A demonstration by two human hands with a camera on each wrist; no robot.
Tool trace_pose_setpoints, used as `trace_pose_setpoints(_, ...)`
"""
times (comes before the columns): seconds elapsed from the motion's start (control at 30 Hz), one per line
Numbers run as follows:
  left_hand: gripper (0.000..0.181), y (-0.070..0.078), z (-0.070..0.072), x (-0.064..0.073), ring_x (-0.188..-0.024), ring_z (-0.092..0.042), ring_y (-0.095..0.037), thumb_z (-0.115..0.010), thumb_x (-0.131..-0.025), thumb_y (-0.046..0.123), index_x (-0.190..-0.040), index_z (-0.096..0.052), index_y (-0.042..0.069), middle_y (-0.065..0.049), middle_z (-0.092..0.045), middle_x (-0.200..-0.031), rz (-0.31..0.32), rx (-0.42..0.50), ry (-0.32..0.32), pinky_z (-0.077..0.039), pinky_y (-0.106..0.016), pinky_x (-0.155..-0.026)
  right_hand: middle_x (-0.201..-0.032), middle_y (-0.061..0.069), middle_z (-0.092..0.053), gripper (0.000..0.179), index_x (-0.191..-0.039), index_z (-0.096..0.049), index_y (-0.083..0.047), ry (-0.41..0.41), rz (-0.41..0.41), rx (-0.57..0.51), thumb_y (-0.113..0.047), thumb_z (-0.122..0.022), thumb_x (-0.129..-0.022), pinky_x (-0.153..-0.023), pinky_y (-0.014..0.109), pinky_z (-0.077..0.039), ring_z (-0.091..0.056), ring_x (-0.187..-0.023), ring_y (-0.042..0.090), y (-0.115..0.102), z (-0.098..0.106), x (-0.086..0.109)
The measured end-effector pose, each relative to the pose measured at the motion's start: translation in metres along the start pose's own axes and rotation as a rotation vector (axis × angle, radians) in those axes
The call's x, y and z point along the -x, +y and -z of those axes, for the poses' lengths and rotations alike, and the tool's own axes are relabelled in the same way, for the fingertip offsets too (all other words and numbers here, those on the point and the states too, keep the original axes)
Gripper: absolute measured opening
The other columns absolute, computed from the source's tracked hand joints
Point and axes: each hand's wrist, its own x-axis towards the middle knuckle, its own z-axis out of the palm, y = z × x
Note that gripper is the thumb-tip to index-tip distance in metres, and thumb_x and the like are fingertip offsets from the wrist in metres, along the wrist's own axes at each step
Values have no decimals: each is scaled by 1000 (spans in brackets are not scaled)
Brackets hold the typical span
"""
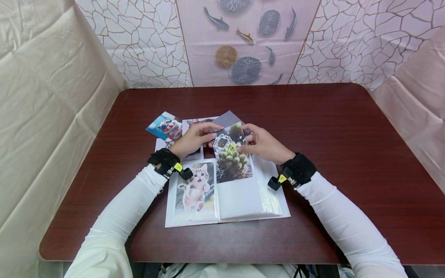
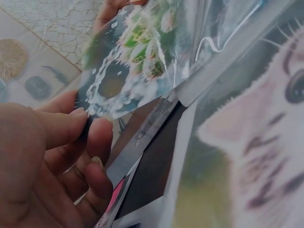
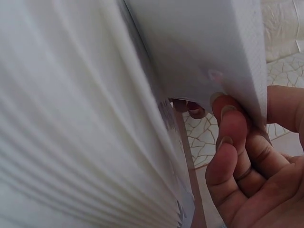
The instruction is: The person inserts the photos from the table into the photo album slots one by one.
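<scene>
Succulent photo point(image 1: 232, 156) is at the centre of the frame, over the right page point(image 1: 240, 199) of an open album point(image 1: 171, 214). My left hand point(image 1: 194, 138) pinches the photo's upper left edge and my right hand point(image 1: 267, 146) pinches the right edge, probably so that it does not bend; if the right one takes also the page, I cannot tell. Loose photos point(image 1: 167, 126) lie by the album's far side, left of centre, perhaps for easy reach.

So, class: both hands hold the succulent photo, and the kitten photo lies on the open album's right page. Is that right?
No: the kitten photo lies on the left page of the open album, as the head view shows. The left hand and right hand do hold the succulent photo.
</scene>
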Motion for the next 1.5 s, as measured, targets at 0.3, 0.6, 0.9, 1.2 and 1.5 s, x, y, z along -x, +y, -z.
trace_pose_setpoints(0.3,30,2,-3,0,-73,-61,-24,-54,-105,12,-133,-64,9,-6,-61,-85,59,-14,-33,-50,-30,-67,-67,3,-57,79,-159,-22,-12,-13,22,-42,-6,-69,-96,-63,35,-36,-47,-61,23,0,1,1)
trace_pose_setpoints(0.6,30,1,-4,1,-75,-63,-21,-52,-106,9,-132,-65,8,-7,-62,-89,69,-5,-69,-52,-29,-71,-64,1,-47,72,-156,-26,-5,-25,30,-41,-5,-67,-97,-66,31,-38,-44,-62,21,2,0,1)
trace_pose_setpoints(0.9,28,1,-3,0,-74,-63,-18,-53,-105,8,-130,-66,6,-7,-64,-93,61,3,-82,-52,-28,-71,-78,5,-67,65,-151,-33,-4,-22,28,-20,-4,-67,-96,-68,31,-42,-54,-67,17,4,0,-1)
trace_pose_setpoints(1.2,28,-1,-4,1,-76,-61,-20,-53,-105,9,-129,-67,5,-7,-63,-92,48,0,-101,-51,-29,-71,-81,6,-68,56,-144,-39,-2,-16,40,4,-3,-67,-96,-68,30,-44,-55,-70,18,3,-1,0)
trace_pose_setpoints(1.5,30,2,-5,2,-71,-60,-21,-52,-105,8,-132,-65,4,-11,-64,-95,24,-29,-170,-51,-31,-67,-81,8,-68,43,-135,-45,-2,-13,51,3,-2,-66,-97,-70,30,-42,-54,-71,17,2,-2,0)
